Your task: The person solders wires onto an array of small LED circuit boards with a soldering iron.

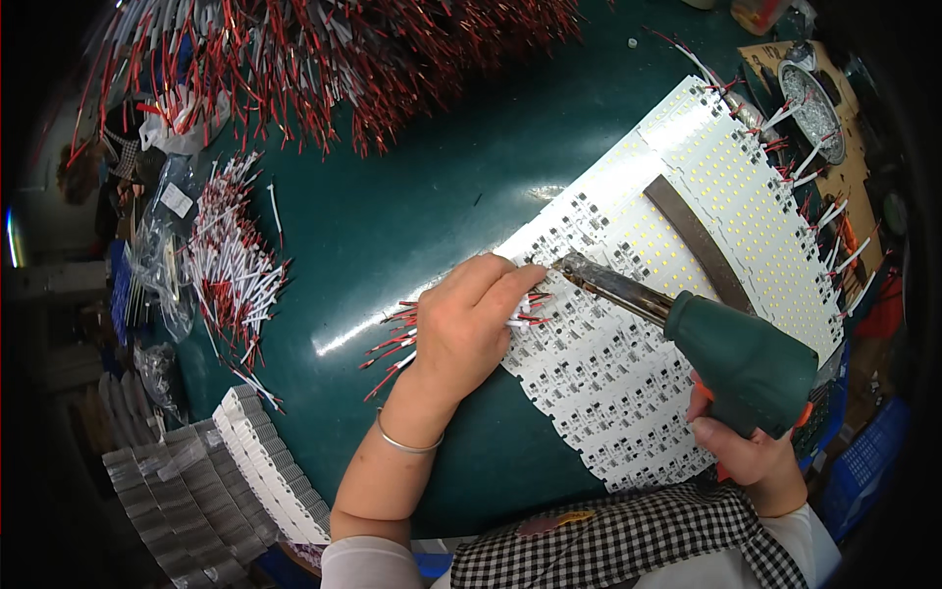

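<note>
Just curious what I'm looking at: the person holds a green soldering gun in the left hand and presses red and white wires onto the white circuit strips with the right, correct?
Not quite: the hands are swapped. The head view shows the green soldering gun in the right hand, while the left hand presses the red and white wires onto the white circuit strips.

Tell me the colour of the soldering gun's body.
Dark green soldering gun, seen in the head view.

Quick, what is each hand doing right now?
Left hand: closed on a bunch of red and white wires, pressing them to the LED board panel.
Right hand: gripping the green soldering gun.
</note>
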Tool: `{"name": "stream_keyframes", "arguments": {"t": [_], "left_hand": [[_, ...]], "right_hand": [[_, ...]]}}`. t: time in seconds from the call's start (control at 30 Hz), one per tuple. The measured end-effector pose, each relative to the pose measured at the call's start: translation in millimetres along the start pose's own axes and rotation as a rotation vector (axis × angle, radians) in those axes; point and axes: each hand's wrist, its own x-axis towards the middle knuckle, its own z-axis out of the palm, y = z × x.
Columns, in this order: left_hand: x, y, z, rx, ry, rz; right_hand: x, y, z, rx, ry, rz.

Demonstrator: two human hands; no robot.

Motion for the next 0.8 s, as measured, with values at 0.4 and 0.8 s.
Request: {"name": "stream_keyframes", "arguments": {"t": [0.4, 0.8], "left_hand": [[-1, 4, -3, 0.080, 0.002, 0.048], [1, 10, -2, 0.147, 0.000, 0.039]], "right_hand": [[8, -1, 7, -0.199, 0.002, -0.067], [-15, 4, -10, 0.042, 0.207, -0.026]]}}
